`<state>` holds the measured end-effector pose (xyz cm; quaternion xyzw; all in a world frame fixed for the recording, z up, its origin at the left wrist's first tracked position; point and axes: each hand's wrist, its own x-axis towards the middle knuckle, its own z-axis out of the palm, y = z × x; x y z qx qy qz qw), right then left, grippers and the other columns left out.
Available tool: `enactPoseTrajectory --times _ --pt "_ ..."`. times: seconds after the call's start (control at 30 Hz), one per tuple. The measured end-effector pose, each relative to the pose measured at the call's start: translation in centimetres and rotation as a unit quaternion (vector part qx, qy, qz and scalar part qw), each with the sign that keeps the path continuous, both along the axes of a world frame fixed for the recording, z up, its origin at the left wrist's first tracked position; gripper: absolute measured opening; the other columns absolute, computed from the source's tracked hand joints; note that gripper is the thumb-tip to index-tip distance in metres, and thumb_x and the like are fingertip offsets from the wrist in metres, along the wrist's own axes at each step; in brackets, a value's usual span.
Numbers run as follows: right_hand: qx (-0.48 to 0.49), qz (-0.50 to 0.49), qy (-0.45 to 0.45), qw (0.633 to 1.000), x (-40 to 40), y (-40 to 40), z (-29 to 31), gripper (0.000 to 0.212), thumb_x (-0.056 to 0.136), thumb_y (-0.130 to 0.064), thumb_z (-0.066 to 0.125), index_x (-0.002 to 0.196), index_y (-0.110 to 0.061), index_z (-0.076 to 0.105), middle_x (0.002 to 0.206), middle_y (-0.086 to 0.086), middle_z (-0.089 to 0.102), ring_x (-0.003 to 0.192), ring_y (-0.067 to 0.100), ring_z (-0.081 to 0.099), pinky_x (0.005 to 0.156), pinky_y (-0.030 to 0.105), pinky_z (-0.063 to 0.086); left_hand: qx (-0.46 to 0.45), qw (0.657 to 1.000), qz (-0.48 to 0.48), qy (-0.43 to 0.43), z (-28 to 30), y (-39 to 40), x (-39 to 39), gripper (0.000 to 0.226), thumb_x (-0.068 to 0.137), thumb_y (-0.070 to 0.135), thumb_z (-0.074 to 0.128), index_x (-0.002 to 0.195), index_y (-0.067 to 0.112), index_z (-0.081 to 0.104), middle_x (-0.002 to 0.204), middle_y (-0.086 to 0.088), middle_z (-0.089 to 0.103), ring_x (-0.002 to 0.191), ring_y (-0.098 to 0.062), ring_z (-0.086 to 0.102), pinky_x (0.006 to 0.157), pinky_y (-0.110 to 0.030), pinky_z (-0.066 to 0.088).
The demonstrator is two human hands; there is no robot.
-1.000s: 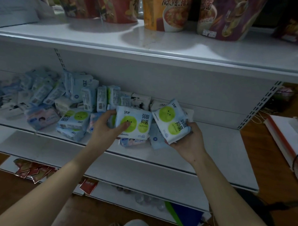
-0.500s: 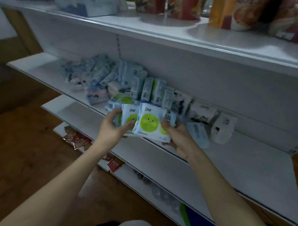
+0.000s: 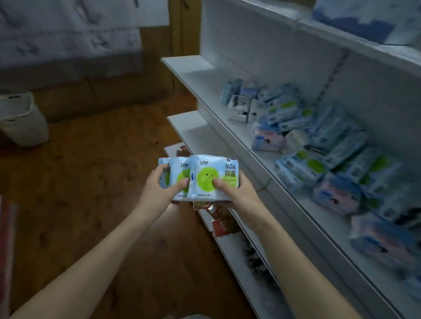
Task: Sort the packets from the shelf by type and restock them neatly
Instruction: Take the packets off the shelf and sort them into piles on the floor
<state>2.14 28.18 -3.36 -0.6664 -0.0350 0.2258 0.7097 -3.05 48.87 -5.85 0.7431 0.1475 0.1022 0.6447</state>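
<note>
Pale blue packets with a green smiley disc are stacked together in front of me, the front packet [image 3: 210, 177] upright and facing me. My right hand [image 3: 237, 196] grips it from the right, thumb on the green disc. My left hand [image 3: 159, 188] holds the packets [image 3: 178, 175] behind it from the left. Both hands hover over the floor, left of the white shelf [image 3: 207, 80]. A jumbled pile of mixed packets [image 3: 319, 148] lies on that shelf to the right, blue, green-marked and pink ones mixed.
A white bin [image 3: 18, 119] stands on the wooden floor at the left. Red sachets [image 3: 217, 219] lie on the lowest shelf under my hands. The upper shelf [image 3: 366, 43] carries a blue and white pack. The shelf's left end is bare.
My hands brought the two green-disc packets together into one stack and carried them off the shelf to the left. My view swung left, so the shelf now lies at the right.
</note>
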Motion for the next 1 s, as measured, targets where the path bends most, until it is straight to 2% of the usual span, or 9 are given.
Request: enactPoseTrajectory --times 0.07,0.1,0.2,0.3,0.4,0.57,0.67,0.83,1.0 --pt "-0.003 0.019 0.01 1.0 0.8 3.3 -0.7 0.051 0.082 -0.021 0.078 0.125 -0.011 0.052 0.111 0.012 0.072 0.098 0.035 0.071 0.083 0.065 0.053 -0.018 1.0 0.021 -0.002 -0.4 2.6 -0.3 0.05 0.077 0.03 0.081 0.12 0.021 0.059 0.122 -0.006 0.061 0.104 -0.019 0.065 0.062 -0.022 0.057" --pt "-0.008 0.028 0.015 0.999 1.4 5.0 -1.2 0.05 0.082 -0.021 0.078 0.125 -0.012 0.053 0.111 0.012 0.072 0.098 0.034 0.071 0.083 0.065 0.053 -0.025 0.999 0.029 -0.001 -0.6 4.0 -0.3 0.045 0.078 0.027 0.08 0.118 0.022 0.059 0.121 -0.007 0.061 0.102 -0.018 0.066 0.061 -0.021 0.056" --pt "-0.018 0.061 0.016 0.998 3.2 9.2 -1.7 0.038 0.085 -0.018 0.074 0.12 -0.013 0.058 0.11 0.011 0.073 0.098 0.031 0.072 0.083 0.051 0.058 -0.044 0.998 0.047 0.001 -1.2 7.7 0.2 0.041 0.074 0.031 0.083 0.107 0.029 0.059 0.113 -0.002 0.067 0.1 -0.016 0.067 0.07 -0.024 0.057" --pt "-0.023 0.085 0.02 0.996 6.4 12.5 -2.4 0.037 0.086 -0.018 0.073 0.119 -0.013 0.058 0.109 0.009 0.073 0.097 0.028 0.072 0.077 0.041 0.061 -0.058 0.996 0.064 0.008 -1.5 10.7 2.3 0.036 0.078 0.022 0.08 0.107 0.026 0.059 0.11 -0.001 0.068 0.098 -0.014 0.068 0.069 -0.022 0.056" --pt "-0.028 0.096 0.025 0.995 10.4 15.3 -3.7 0.042 0.085 -0.019 0.074 0.123 -0.012 0.057 0.11 0.008 0.073 0.098 0.026 0.072 0.083 0.043 0.059 -0.08 0.994 0.07 0.017 -1.9 12.9 5.6 0.038 0.079 0.018 0.076 0.113 0.017 0.058 0.109 -0.002 0.069 0.093 -0.011 0.07 0.067 -0.021 0.056" --pt "-0.022 0.117 0.047 0.992 18.9 20.1 -5.9 0.043 0.081 -0.021 0.078 0.119 -0.016 0.058 0.107 0.006 0.074 0.095 0.026 0.073 0.081 0.049 0.059 -0.072 0.993 0.084 0.041 -2.5 16.8 12.8 0.044 0.078 0.006 0.078 0.115 0.008 0.054 0.104 -0.003 0.069 0.083 -0.006 0.07 0.064 -0.019 0.055" --pt "-0.027 0.154 0.049 0.987 23.3 22.9 -6.3 0.04 0.084 -0.021 0.076 0.119 -0.016 0.058 0.107 0.006 0.074 0.095 0.025 0.072 0.08 0.049 0.06 -0.078 0.989 0.108 0.062 -2.5 19.0 16.4 0.048 0.077 0.006 0.079 0.117 0.008 0.053 0.106 -0.004 0.069 0.086 -0.01 0.071 0.066 -0.021 0.056" --pt "-0.036 0.217 0.063 0.973 29.4 28.5 -6.4 0.047 0.084 -0.024 0.076 0.125 -0.017 0.054 0.112 0.006 0.072 0.097 0.024 0.072 0.082 0.048 0.059 -0.093 0.98 0.163 0.069 -2.6 23.6 20.7 0.05 0.075 0.007 0.081 0.116 0.008 0.052 0.104 -0.001 0.071 0.09 -0.012 0.071 0.071 -0.024 0.057" --pt "-0.045 0.25 0.077 0.964 34.0 35.4 -7.5 0.045 0.084 -0.021 0.075 0.123 -0.015 0.055 0.111 0.008 0.072 0.096 0.025 0.072 0.083 0.051 0.059 -0.121 0.968 0.21 0.071 -3.9 29.3 24.1 0.05 0.073 0.005 0.081 0.113 0.005 0.053 0.104 -0.007 0.071 0.09 -0.018 0.071 0.072 -0.029 0.059"
